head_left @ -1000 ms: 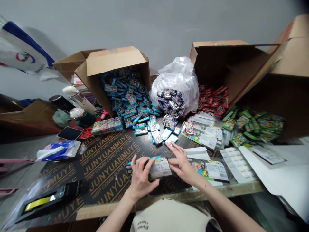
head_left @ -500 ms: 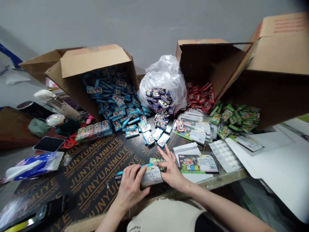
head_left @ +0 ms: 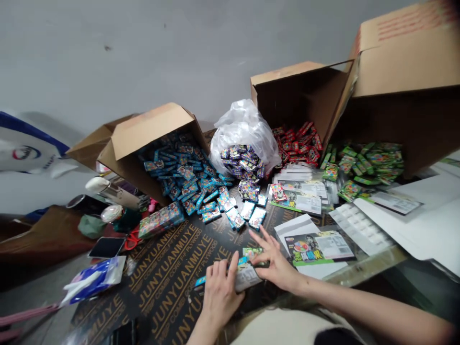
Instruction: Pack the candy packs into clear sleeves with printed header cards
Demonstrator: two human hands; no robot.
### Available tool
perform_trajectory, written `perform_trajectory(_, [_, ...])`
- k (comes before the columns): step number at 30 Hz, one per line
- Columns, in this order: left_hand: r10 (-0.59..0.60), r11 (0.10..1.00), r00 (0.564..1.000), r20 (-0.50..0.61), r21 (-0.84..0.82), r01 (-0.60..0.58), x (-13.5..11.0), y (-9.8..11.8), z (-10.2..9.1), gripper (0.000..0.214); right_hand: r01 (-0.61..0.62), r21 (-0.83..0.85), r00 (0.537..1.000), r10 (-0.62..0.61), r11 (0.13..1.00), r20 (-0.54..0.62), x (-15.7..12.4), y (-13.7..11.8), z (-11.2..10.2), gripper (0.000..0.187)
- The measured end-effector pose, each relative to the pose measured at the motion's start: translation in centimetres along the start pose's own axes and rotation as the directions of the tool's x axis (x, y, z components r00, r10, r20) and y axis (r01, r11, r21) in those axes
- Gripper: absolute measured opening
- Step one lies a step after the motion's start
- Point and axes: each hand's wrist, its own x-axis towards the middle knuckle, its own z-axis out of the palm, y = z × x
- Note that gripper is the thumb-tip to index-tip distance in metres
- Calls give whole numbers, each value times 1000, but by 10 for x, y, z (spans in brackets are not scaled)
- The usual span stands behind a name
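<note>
My left hand (head_left: 223,287) is wrapped over a long, narrow printed packet (head_left: 246,277) with a pale label and blue edges, near the table's front edge. At the packet's right end, the thumb and index finger of my right hand (head_left: 275,263) pinch it, while other fingers stretch out. A small green pack (head_left: 252,251) shows just behind the packet. Beyond my right fingertips lie several loose blue packs (head_left: 257,218). To the right of that hand is a flat printed card (head_left: 318,247) on white sheets. My fingers cover part of the packet.
Tipped cartons spill blue packs (head_left: 187,167), red packs (head_left: 300,143) and green packs (head_left: 373,163). Between them stands a clear plastic bag (head_left: 239,124) with purple packs (head_left: 244,160). Left are a wrapped row of packs (head_left: 161,220), red scissors (head_left: 132,239), a phone (head_left: 107,247) and a bottle (head_left: 113,191).
My view has turned left and tilted, so most of the scene sits further right and lower. Both hands keep their hold on the packet, with little visible change in grip.
</note>
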Motion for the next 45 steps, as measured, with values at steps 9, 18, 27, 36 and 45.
perform_trajectory(9, [56, 958, 942, 332, -282, 43, -13, -16, 1, 95, 12, -168, 924, -75, 986, -374, 90, 25, -107, 42])
perform_trajectory(18, [47, 916, 945, 325, -392, 89, 33, 16, 43, 95, -43, -574, 998, 16, 818, -53, 122, 110, -152, 76])
perform_trajectory(27, [-346, 397, 925, 156, -869, 295, 80, 39, 26, 56, 175, -367, 944, -262, 913, -200, 67, 20, -80, 77])
perform_trajectory(36, [-471, -377, 763, 443, -883, 280, 79, 10, 4, 61, 232, -220, 972, -220, 948, 77, 19, -3, -43, 43])
perform_trajectory(45, [-395, -181, 817, 421, -907, 380, 68, 29, 15, 69, 318, -291, 948, -307, 902, 86, 16, -11, -31, 77])
